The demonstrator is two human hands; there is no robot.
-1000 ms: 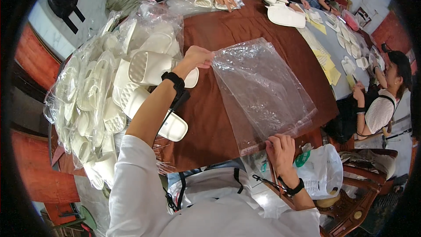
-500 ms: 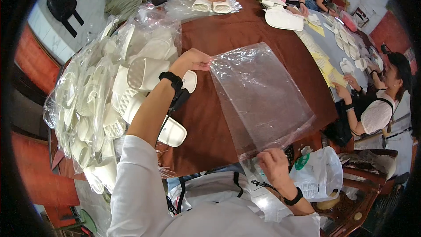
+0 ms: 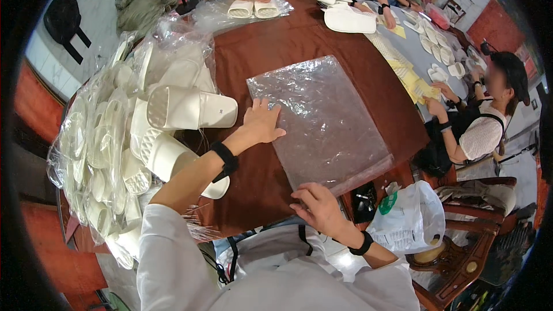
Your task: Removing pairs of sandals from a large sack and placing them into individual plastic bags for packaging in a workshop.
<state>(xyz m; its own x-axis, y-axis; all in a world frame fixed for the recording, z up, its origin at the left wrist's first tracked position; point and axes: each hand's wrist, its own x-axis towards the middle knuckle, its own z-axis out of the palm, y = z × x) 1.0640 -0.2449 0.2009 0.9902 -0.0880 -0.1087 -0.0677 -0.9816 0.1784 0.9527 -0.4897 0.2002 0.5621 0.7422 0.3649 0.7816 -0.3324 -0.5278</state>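
Note:
A clear plastic bag [image 3: 328, 121] lies flat on the brown cloth-covered table in front of me. My left hand [image 3: 262, 122] rests at its left edge, open, with the fingers spread and pointing away from me. By the bag's near corner is my right hand [image 3: 317, 206], its fingers bent and apart, with nothing visible between them. Left of my left hand lie loose cream slippers: one slipper [image 3: 193, 108] points its sole end toward the hand, and another slipper [image 3: 170, 155] is partly covered by my left forearm.
A heap of bagged slippers [image 3: 95, 144] fills the table's left side. Thin ties [image 3: 199, 224] lie near my left sleeve. A white plastic bag [image 3: 409, 219] sits by a wooden chair [image 3: 461, 242] at right. Co-workers handle slippers [image 3: 253, 9] and yellow sheets [image 3: 415, 83] around the table.
My left hand has let go of the bag's far left corner and come nearer, flat against its left edge. My right hand has left the near edge and shifted left. The bag now lies flatter.

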